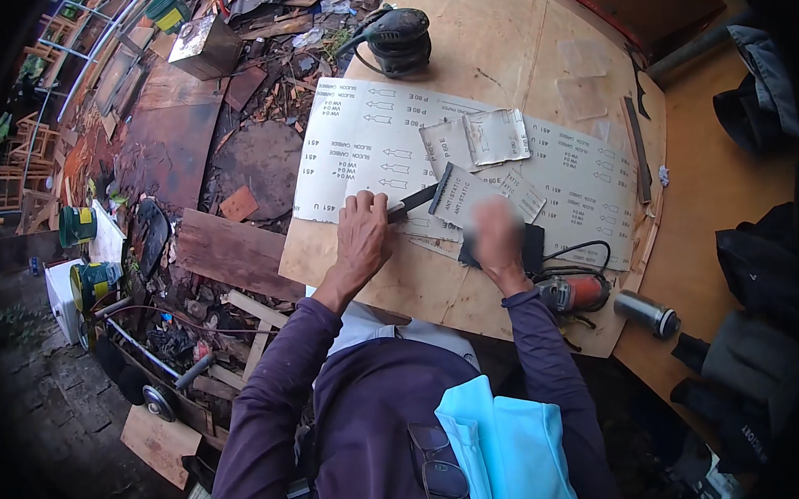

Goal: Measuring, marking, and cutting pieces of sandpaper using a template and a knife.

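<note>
My left hand (pixel 362 229) is closed around a flat, narrow dark tool (pixel 419 197), perhaps a blade; its far end rests over printed sandpaper. A blurred patch covers the fingers of my right hand (pixel 498 240), which lies over a black piece of sandpaper (pixel 533 245). Just beyond that hand is a cut sandpaper piece (pixel 460 197) with its pale printed backing up and one dark edge. Farther off, two more cut pieces (pixel 496 138) overlap. Beneath everything spreads a large sandpaper sheet (pixel 349 144), backing side up.
A black corded sander (pixel 398 42) stands on the far part of the plywood table (pixel 487 28). Right of my right hand lie a red and grey corded power tool (pixel 575 292) and a metal bottle (pixel 645 313). Dark clothing (pixel 762 267) lies farther right. Scrap wood (pixel 246 248) litters the ground at left.
</note>
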Available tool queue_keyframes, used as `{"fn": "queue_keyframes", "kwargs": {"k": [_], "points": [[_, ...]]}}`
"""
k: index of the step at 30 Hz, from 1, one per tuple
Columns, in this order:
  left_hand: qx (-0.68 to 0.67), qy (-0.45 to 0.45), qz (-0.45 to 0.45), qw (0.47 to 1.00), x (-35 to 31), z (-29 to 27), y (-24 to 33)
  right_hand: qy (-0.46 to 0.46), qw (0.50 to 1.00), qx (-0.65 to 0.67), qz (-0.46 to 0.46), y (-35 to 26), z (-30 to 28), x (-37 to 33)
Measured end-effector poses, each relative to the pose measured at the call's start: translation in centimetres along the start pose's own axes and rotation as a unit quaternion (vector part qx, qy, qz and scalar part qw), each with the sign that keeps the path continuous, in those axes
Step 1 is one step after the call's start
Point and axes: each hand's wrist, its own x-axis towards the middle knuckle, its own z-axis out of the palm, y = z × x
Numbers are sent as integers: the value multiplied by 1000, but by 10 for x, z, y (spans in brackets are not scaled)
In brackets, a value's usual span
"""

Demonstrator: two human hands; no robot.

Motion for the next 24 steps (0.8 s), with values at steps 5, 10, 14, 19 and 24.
{"fn": "queue_keyframes", "kwargs": {"k": [5,10,14,19,24], "points": [[12,-18,2,1000,-16,9,-23,-16,994,87,72,18,43,16],[-99,86,-75,989,-73,-9,-44,3,983,88,158,26,81,18],[-135,95,-137,977,-123,-25,-33,-38,966,137,215,13,94,29],[-144,70,-97,982,-154,-29,0,47,988,60,135,29,92,36],[-165,88,-130,974,-185,-11,-7,-61,967,32,246,-1,101,59]]}}
